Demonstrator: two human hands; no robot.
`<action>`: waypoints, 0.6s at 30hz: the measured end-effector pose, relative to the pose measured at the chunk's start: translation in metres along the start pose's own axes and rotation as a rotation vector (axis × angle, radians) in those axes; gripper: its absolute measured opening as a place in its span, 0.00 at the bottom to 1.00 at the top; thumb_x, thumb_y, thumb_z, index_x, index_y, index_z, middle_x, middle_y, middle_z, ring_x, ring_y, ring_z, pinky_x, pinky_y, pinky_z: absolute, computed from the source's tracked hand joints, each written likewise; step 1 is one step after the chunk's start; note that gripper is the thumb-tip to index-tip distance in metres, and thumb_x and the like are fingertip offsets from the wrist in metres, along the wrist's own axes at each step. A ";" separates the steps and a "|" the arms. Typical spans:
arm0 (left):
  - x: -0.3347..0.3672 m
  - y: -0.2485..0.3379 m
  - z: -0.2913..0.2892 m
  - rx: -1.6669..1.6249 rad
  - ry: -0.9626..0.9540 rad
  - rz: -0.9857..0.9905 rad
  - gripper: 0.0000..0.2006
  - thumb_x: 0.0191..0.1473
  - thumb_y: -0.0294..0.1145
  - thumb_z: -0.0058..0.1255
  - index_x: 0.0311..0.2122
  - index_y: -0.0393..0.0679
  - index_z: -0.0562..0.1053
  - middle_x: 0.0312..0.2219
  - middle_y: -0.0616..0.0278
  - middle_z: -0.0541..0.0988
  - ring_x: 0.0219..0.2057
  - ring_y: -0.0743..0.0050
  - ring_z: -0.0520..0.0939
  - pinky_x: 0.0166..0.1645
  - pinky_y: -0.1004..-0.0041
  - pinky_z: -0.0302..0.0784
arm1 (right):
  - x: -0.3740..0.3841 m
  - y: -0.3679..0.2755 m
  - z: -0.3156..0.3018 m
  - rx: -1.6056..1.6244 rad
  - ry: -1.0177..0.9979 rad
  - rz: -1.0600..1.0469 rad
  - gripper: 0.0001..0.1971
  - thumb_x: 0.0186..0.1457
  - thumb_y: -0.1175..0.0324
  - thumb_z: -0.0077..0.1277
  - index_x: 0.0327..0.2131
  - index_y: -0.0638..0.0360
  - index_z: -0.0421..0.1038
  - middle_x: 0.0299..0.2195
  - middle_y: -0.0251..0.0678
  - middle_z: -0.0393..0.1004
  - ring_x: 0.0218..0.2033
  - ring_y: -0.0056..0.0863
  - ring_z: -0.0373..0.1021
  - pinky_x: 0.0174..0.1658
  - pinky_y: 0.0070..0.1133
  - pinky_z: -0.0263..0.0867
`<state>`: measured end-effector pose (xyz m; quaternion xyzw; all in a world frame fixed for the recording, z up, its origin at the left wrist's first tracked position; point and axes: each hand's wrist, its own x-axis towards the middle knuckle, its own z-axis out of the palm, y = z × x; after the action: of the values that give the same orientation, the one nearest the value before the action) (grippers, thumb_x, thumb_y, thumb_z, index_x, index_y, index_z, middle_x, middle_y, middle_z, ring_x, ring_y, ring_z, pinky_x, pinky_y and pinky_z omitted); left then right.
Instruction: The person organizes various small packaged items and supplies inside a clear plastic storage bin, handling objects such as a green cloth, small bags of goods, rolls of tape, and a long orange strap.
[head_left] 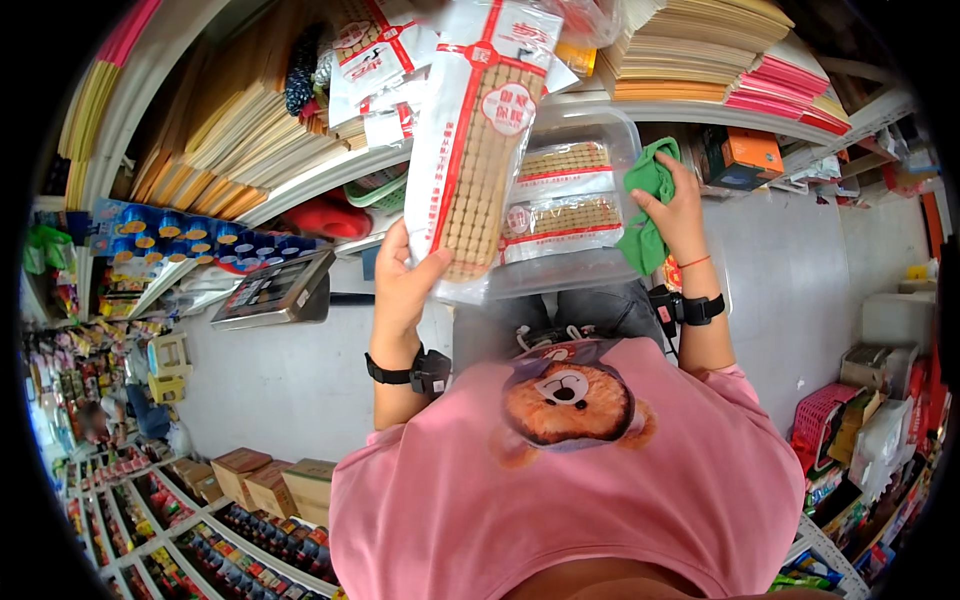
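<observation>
My left hand (pixel 408 262) pinches the lower end of a long flat white-and-red package (pixel 480 150), whose see-through front shows tan, grid-patterned contents. It stands tilted up in front of a clear plastic bin (pixel 545 280). Inside the bin lie more packages of the same kind, one (pixel 562 217) nearer me and another (pixel 565 165) behind it. Bunched in my right hand (pixel 682 210) is a green cloth (pixel 645 235), by the bin's right wall. The fingers of that hand are curled over the cloth's upper part.
Similar packages (pixel 375 50) lie on the shelf beyond the bin, between stacks of brown paper (pixel 225 120) and pale paper (pixel 690 50). An orange box (pixel 750 157) sits right of the bin. At left are a grey device (pixel 275 292) and blue-wrapped goods (pixel 190 240).
</observation>
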<state>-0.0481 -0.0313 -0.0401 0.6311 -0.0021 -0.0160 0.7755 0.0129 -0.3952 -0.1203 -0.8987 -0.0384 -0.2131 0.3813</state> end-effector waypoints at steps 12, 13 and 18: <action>0.003 -0.020 -0.063 0.557 -0.182 -0.129 0.17 0.45 0.23 0.48 0.44 0.34 0.71 0.35 0.60 0.77 0.39 0.74 0.76 0.46 0.75 0.70 | -0.004 0.017 0.006 0.064 -0.064 0.013 0.34 0.41 0.66 0.65 0.53 0.59 0.64 0.51 0.46 0.68 0.53 0.44 0.64 0.56 0.32 0.60; 0.009 -0.025 -0.059 0.641 -0.234 -0.112 0.17 0.45 0.24 0.48 0.44 0.34 0.72 0.35 0.58 0.77 0.38 0.71 0.77 0.45 0.74 0.70 | -0.003 0.016 0.006 0.060 -0.101 0.046 0.35 0.42 0.67 0.65 0.55 0.60 0.63 0.52 0.46 0.67 0.55 0.43 0.63 0.58 0.31 0.58; 0.048 -0.039 -0.013 0.981 -0.480 -0.003 0.19 0.46 0.28 0.48 0.46 0.38 0.72 0.35 0.45 0.78 0.37 0.49 0.79 0.43 0.66 0.74 | -0.007 0.016 0.009 0.039 -0.093 0.036 0.34 0.42 0.68 0.64 0.55 0.60 0.63 0.52 0.47 0.67 0.55 0.43 0.63 0.58 0.31 0.58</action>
<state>-0.0005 -0.0281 -0.0813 0.8974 -0.1854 -0.1576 0.3680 0.0137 -0.4002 -0.1394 -0.9007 -0.0438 -0.1633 0.4002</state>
